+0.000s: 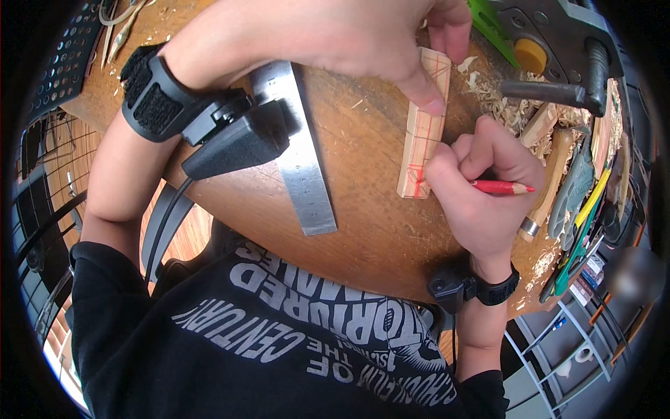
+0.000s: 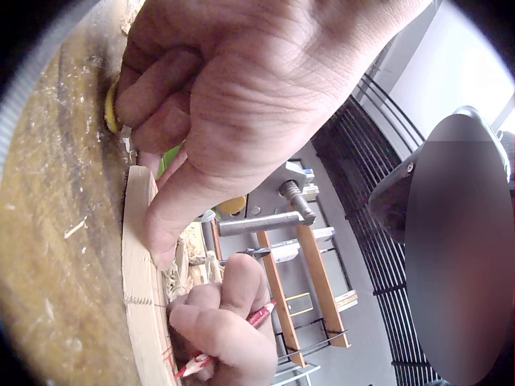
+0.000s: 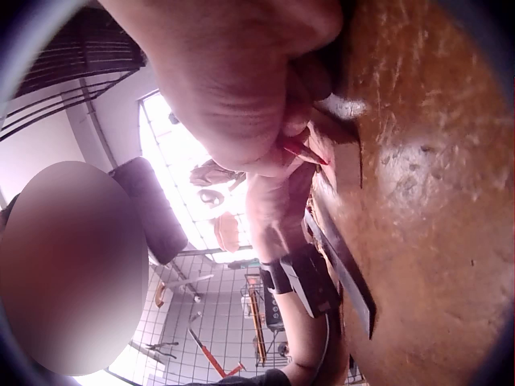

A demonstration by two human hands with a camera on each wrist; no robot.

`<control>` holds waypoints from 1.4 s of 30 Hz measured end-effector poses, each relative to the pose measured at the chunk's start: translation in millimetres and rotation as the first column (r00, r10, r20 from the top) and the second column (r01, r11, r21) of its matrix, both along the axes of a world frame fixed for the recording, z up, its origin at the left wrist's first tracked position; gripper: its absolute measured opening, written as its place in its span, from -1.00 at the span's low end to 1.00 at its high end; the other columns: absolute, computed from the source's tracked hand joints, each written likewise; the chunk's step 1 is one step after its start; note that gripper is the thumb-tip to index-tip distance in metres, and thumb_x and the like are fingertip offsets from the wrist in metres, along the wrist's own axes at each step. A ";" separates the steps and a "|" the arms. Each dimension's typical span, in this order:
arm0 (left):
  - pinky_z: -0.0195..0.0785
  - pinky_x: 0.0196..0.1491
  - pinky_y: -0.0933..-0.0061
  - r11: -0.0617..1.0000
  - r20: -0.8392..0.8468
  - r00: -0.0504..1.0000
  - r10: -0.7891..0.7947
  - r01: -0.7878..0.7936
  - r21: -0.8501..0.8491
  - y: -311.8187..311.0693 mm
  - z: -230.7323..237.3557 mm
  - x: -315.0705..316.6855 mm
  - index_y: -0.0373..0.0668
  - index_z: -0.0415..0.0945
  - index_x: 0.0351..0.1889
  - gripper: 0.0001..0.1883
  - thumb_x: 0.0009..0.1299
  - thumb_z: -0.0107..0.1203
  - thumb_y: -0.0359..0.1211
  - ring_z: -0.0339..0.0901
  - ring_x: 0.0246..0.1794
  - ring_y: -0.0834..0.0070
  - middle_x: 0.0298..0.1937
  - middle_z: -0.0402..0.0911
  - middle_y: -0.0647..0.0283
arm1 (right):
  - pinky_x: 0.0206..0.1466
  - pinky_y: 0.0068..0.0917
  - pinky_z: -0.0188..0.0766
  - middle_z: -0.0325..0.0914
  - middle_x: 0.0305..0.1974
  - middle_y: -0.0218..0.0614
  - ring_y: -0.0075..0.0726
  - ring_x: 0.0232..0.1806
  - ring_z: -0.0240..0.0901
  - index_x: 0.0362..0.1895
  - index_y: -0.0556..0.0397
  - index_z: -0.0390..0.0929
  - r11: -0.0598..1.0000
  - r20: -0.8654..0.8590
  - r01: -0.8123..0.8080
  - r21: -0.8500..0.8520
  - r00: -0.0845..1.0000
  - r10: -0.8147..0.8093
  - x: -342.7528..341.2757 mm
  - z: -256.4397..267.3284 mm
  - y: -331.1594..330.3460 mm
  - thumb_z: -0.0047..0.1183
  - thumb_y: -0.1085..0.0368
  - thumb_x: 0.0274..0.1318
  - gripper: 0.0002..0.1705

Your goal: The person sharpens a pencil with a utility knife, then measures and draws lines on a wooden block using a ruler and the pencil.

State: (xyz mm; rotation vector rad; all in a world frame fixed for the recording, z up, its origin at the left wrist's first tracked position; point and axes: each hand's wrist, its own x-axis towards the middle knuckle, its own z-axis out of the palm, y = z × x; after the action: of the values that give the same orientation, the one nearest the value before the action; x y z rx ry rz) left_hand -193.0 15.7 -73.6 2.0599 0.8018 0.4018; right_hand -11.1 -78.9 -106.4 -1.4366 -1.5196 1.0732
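So the right hand (image 1: pixel 492 178) has a red pencil (image 1: pixel 501 187) pinched between thumb and curled fingers, snug grip, no slack that I can see. It's sharpened at both ends: one point sticks out to the right, the other goes in toward the wooden block (image 1: pixel 419 138). From the left wrist view that working point sits right at the block's edge by the red lines; can't tell if it's actually touching.

The relation that matters, I'd say — block is just left of the pencil grip, lying flat, long axis running away from the person with a slight lean right at the far end. So the pencil comes in across that axis, at the near end.

Right hand is closer to the near end, while the left hand (image 1: pixel 391 45) has the far half: thumb on the lined face, fingers bent around by the far end.

Farther out, a metal rule (image 1: pixel 307 185) lies left of the block, well apart from it, and wood shavings (image 1: pixel 492 105) are scattered to the right on the bench (image 1: pixel 370 188).
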 end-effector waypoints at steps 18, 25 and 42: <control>0.40 -0.31 0.52 1.000 -0.034 0.999 0.002 -0.001 0.027 -1.2 2.8 4.1 -0.30 0.51 -0.13 -0.56 0.09 0.43 -0.36 0.49 -0.36 0.53 -0.24 0.58 0.22 | -0.61 -0.68 -0.11 0.11 -0.74 -0.63 -0.81 -0.66 -0.03 -0.74 0.03 0.08 0.991 -0.051 0.122 0.050 0.991 -0.120 3.1 -5.6 -6.1 0.09 0.61 -0.16 -0.57; 0.36 -0.34 0.54 1.000 -0.054 0.998 0.014 -0.015 -0.015 -1.6 2.9 4.2 -0.29 0.53 -0.13 -0.57 0.09 0.43 -0.36 0.45 -0.40 0.55 -0.32 0.56 0.26 | -0.61 -0.69 -0.10 0.11 -0.75 -0.63 -0.81 -0.67 -0.02 -0.74 0.02 0.09 0.993 -0.032 0.109 0.054 0.994 -0.107 2.6 -5.8 -6.0 0.10 0.60 -0.16 -0.57; 0.36 -0.37 0.56 0.990 -0.006 0.999 -0.033 0.032 -0.137 3.6 1.9 3.4 -0.31 0.52 -0.12 -0.59 0.12 0.41 -0.37 0.46 -0.42 0.58 -0.29 0.56 0.27 | -0.61 -0.69 -0.08 0.11 -0.73 -0.63 -0.81 -0.65 -0.01 -0.74 0.02 0.09 0.990 -0.032 0.128 0.064 0.991 -0.126 2.4 -5.7 -5.3 0.09 0.61 -0.17 -0.58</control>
State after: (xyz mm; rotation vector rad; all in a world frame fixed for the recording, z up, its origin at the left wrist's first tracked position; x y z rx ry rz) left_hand -189.7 19.3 -71.7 1.9452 0.7784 0.3113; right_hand -8.7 -84.2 -112.1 -1.4472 -1.4109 0.9540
